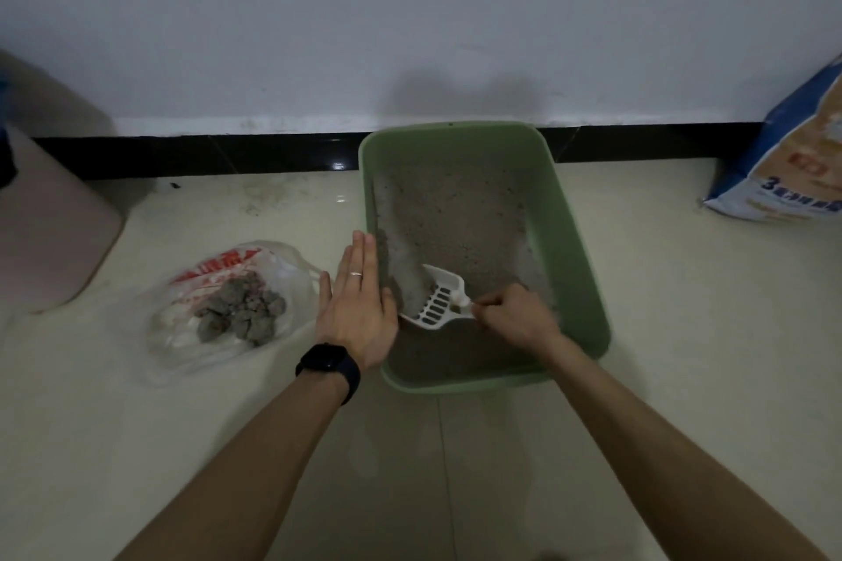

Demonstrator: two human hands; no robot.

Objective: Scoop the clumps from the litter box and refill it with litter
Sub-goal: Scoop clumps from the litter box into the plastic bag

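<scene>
Gripping scoop (pixel 445 287) inside litter box (pixel 569 241)

The bag of clumps (pixel 237 310) lies left of the litter box (pixel 578 251), scoop (pixel 439 303) inside.

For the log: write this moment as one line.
scooping | right hand grips scoop in litter box | left hand flat at its rim | clumps in plastic bag

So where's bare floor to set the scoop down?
Bare floor: right of the litter box up to the blue sack, and before its near rim. Crowded left: left hand, clump bag, pink bin; right hand grips the scoop inside.
</scene>
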